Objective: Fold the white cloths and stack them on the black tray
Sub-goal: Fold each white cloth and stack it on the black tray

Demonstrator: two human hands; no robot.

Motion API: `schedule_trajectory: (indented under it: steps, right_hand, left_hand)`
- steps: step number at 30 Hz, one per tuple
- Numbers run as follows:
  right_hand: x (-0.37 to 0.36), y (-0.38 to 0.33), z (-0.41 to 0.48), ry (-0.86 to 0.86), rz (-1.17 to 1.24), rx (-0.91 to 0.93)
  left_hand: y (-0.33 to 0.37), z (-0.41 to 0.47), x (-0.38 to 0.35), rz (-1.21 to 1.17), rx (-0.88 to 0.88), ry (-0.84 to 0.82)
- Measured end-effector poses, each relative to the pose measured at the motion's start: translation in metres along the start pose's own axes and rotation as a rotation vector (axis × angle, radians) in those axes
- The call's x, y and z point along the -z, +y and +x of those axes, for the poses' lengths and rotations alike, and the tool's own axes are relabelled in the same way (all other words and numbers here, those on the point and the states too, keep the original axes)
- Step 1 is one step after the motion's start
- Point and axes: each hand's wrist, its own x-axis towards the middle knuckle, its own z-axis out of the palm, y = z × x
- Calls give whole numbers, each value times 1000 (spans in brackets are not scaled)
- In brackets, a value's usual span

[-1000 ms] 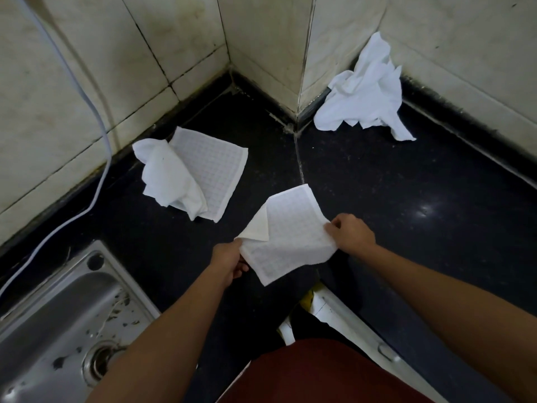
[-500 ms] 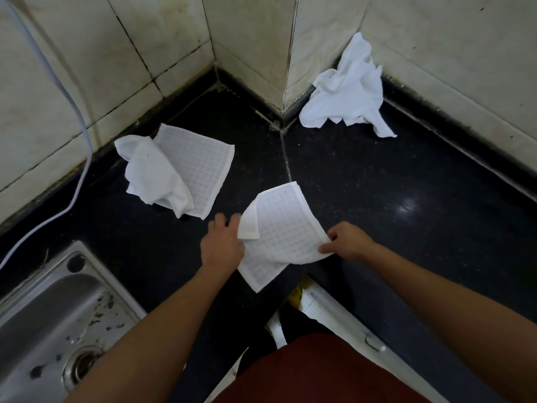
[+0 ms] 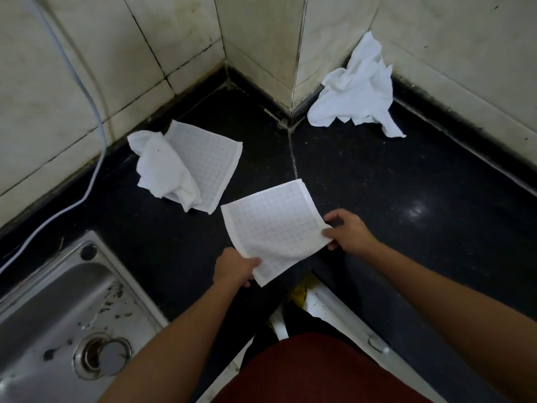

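I hold a white waffle-pattern cloth point(image 3: 273, 225) spread almost flat just above the black counter point(image 3: 392, 199). My left hand point(image 3: 235, 267) pinches its near-left corner and my right hand point(image 3: 347, 232) grips its right edge. Farther left lies another white cloth point(image 3: 203, 161), partly flat, with a crumpled white cloth point(image 3: 162, 170) on its left side. A crumpled heap of white cloths point(image 3: 357, 91) sits in the corner against the tiled wall. No black tray is visible apart from the dark counter surface.
A steel sink point(image 3: 58, 321) with a drain fills the lower left. A white cable point(image 3: 96, 120) hangs down the left tiled wall onto the counter. A white cabinet edge point(image 3: 334, 306) and my red garment point(image 3: 313, 370) are below the counter's front.
The cloth's folded-over left corner has been opened out, so it now lies spread flat between my hands. My left hand slid down to its near corner.
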Motion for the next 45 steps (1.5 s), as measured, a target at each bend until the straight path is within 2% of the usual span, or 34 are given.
schedule_trajectory:
  steps: [3,7,11,16,20,22,25,26,29,33,38,42,45]
  right_hand:
    - [2,0,-3,-61,29,-27]
    - [12,10,-3,-80,33,-127]
    - [21,16,-7,-176,-35,-188]
    - [24,15,-13,-260,28,-212]
    - [28,13,-15,-354,42,-178]
    - [28,11,-17,-368,-28,-118]
    - [26,8,-19,-328,-71,-1]
    - [26,7,-19,-308,-64,36]
    - [26,7,-17,-258,-66,106]
    - [29,9,-14,-200,-81,178]
    - [26,-10,11,-48,-99,341]
    - [9,-40,49,141,-200,347]
    - [-5,-58,73,187,-375,337]
  left_hand:
    - [-6,-9,-17,-27,28,-50]
    - [-14,-14,-22,-169,-8,-2]
    - [-28,-24,-21,-331,-20,55]
    - [-46,-41,-21,-338,-48,129]
    - [-47,-46,-18,-386,-120,85]
    - [-47,-45,-18,-162,-275,117]
    - [-48,-40,-22,454,-573,113]
    - [-48,-37,-24,589,-636,106]
    - [-47,-32,-30,678,-685,99]
    - [-48,-31,-24,637,-751,159]
    - [-27,-23,17,388,-777,261]
    - [14,8,51,23,-493,210]
    - [28,44,64,-49,-365,219]
